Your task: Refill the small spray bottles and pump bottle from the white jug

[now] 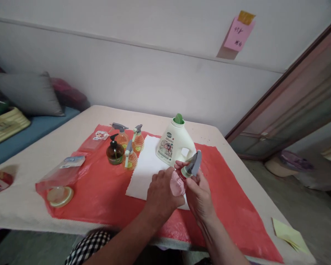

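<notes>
My left hand (162, 189) is wrapped round the body of a pink spray bottle (177, 184), held tilted above a white cloth (146, 173). At its neck, my right hand (199, 187) grips the grey-and-pale-green spray head (192, 165). Just behind my hands stands a large cream detergent jug (174, 142) with a handle and a label. A green piece (178, 118) sits in its mouth. To the left, several orange spray bottles (130, 159) with grey heads stand close together beside a dark pump bottle (115, 151).
A red sheet (99, 195) covers much of the table (44, 158). Clear plastic bags (62, 171) and a round lid (60, 196) lie at left. Yellow sticky notes (289, 235) are at the front right corner. A pink note (239, 35) hangs on the wall behind.
</notes>
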`<state>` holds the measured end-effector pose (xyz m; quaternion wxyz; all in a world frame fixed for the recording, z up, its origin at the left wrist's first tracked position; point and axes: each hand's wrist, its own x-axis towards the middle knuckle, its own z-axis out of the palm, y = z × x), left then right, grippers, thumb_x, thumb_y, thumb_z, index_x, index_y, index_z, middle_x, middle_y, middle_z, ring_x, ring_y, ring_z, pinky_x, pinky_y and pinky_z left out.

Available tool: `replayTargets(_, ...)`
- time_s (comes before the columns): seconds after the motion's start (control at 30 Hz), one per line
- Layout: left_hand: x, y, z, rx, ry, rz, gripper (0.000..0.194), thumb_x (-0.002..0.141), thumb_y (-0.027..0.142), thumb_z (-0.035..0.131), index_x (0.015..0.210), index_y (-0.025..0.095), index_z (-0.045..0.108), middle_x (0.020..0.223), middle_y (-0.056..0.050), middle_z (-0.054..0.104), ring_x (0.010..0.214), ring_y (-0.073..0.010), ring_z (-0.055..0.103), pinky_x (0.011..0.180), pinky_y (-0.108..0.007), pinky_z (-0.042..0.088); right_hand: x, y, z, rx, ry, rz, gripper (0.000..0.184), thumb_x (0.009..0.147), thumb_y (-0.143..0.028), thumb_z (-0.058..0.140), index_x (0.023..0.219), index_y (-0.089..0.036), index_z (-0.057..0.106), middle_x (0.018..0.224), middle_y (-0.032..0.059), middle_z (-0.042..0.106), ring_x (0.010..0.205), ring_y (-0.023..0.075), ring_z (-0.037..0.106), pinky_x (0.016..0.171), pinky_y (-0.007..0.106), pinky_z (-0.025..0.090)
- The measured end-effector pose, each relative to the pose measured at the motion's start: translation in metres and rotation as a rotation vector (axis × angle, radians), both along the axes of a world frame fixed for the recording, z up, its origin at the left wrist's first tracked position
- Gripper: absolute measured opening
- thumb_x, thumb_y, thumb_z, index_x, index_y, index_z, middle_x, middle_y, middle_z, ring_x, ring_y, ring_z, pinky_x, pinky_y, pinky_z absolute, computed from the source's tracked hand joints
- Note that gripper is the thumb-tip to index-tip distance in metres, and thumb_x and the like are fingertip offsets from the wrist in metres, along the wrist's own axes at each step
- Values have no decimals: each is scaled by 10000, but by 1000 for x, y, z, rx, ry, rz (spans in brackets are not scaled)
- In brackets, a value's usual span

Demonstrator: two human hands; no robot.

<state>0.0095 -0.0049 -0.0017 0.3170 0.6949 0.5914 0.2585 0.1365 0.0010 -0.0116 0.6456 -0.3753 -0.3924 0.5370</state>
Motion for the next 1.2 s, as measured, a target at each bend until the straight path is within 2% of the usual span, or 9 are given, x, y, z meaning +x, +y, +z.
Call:
replayTargets(0.13,0,1,-2,1,-11,10,779,647,274,651,1392,270,424,1309,-65,574,1168,-304,513,984,-419,438,0,1,1,-71,26,29,389,740,-389,780,1097,-249,716,1122,72,737,1052,247,650,1021,453,460)
replayTargets(0.27,4,1,-5,14,-9,16,737,660,262,642,1371,258,451,1281,-69,589,1162,-296,525,982,-409,443,-8,2,-2,-65,-112,-172,383,674,-356,851,1014,-260,702,1037,23,735,931,195,644,924,395,494)
replayTargets(0.5,7,4,-3,-1,-36,55,749,648,253,660,1371,238,464,1317,-86,583,1197,-300,522,1041,-402,416,-8,1,-3,-75,-50,-94,382,804,-477,716,1113,-253,710,1212,62,713,1164,263,613,1053,455,427)
replayTargets(0.7,10,2,-2,-13,-43,50,711,679,281,676,1360,232,478,1307,-90,589,1212,-290,527,1039,-392,420,-14,2,-1,-67,-149,-316,368,651,-402,859,929,-244,676,953,9,738,885,202,657,869,383,506)
replayTargets(0.83,12,4,-7,3,-78,67,759,658,271,694,1378,226,460,1332,-96,584,1227,-295,529,1041,-403,426,-14,-2,4,-27,-122,-196,371,784,-433,742,1104,-256,681,1128,35,729,1061,236,642,952,395,480)
replayTargets(0.9,13,6,-9,-12,-68,77,775,643,246,698,1378,225,454,1344,-99,582,1224,-302,537,1035,-412,437,-13,-2,4,-46,-119,-156,352,801,-442,718,1093,-247,688,1087,36,736,1045,242,641,953,401,475)
replayTargets(1.07,15,7,-11,14,-52,62,676,682,282,694,1320,220,478,1351,-110,589,1249,-300,543,1083,-422,404,-16,2,2,-75,-215,-367,361,648,-409,844,866,-238,612,854,-1,686,849,208,613,820,366,486)
replayTargets(1.13,15,7,-9,16,-73,70,694,678,307,703,1323,205,469,1332,-120,600,1259,-302,542,1086,-418,403,-17,0,4,-55,-205,-352,364,678,-422,821,917,-245,611,897,2,684,880,212,614,836,364,482)
replayTargets(1.2,15,6,-5,-10,-83,90,721,668,305,717,1332,197,459,1324,-123,606,1265,-294,545,1082,-400,408,-16,-2,7,-31,-171,-250,328,778,-450,730,1021,-253,629,963,10,691,936,219,619,875,366,478)
